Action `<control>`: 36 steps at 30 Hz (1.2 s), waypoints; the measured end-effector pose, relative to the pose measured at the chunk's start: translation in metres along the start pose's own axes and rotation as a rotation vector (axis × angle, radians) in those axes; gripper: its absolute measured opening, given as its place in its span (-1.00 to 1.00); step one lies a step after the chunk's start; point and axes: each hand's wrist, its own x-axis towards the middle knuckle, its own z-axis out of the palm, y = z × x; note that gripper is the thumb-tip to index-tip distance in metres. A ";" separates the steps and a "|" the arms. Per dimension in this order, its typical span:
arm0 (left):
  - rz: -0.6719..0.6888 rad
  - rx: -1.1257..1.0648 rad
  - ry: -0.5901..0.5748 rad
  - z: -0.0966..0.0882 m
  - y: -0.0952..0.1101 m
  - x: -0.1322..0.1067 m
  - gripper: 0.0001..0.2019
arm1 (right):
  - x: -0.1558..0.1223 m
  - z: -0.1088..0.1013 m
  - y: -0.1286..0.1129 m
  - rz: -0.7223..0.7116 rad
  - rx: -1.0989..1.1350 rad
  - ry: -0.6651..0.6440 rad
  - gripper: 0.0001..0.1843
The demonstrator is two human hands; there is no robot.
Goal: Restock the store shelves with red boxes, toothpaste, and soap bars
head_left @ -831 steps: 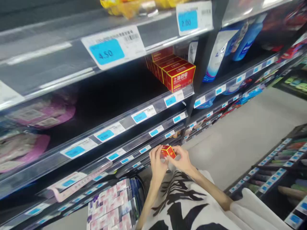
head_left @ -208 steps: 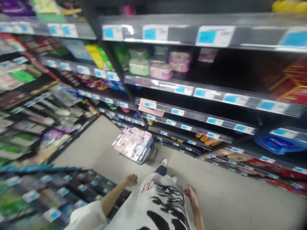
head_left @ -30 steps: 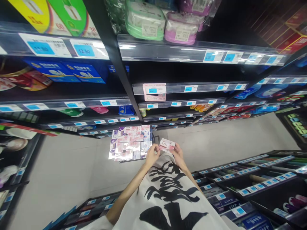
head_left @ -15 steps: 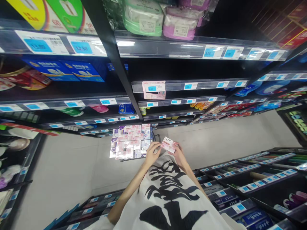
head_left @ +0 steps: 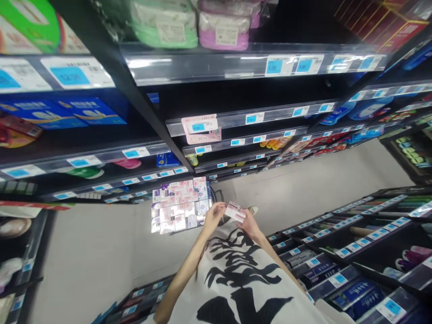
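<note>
In front of my shirt, my right hand (head_left: 249,223) grips the right end of a small white and pink LUX soap box (head_left: 235,211). My left hand (head_left: 213,216) has its fingers bent together at the box's left edge; the fingertips are small in view. The box is tilted so a pale side with small print faces up. Just left of my hands, many more soap boxes (head_left: 180,208) in pink, white and purple lie in rows on top of a cart or stand, whose dark curved handle (head_left: 218,195) shows beside them.
Dark shelving with price tags (head_left: 254,118) runs along the front. Green and pink packs (head_left: 223,31) sit on its upper shelf. Another shelf row (head_left: 337,280) stands close behind on the right. Grey floor (head_left: 286,189) lies between them. A shoe (head_left: 253,210) shows beyond my right hand.
The soap box has turned in my hands: its LUX front faced up before, and now a narrower side does. My view has shifted, so the shelves appear further left.
</note>
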 end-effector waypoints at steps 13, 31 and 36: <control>-0.089 -0.129 -0.232 0.015 0.041 0.051 -0.54 | -0.003 -0.016 -0.057 -0.317 -0.152 -0.197 -0.35; 0.532 0.701 -0.335 0.196 0.214 0.142 -0.73 | 0.088 -0.134 -0.208 -0.520 -0.150 -0.110 -0.29; 0.979 0.682 -0.029 0.182 0.332 0.155 -0.82 | 0.106 -0.168 -0.209 -0.374 -0.148 -0.075 -0.34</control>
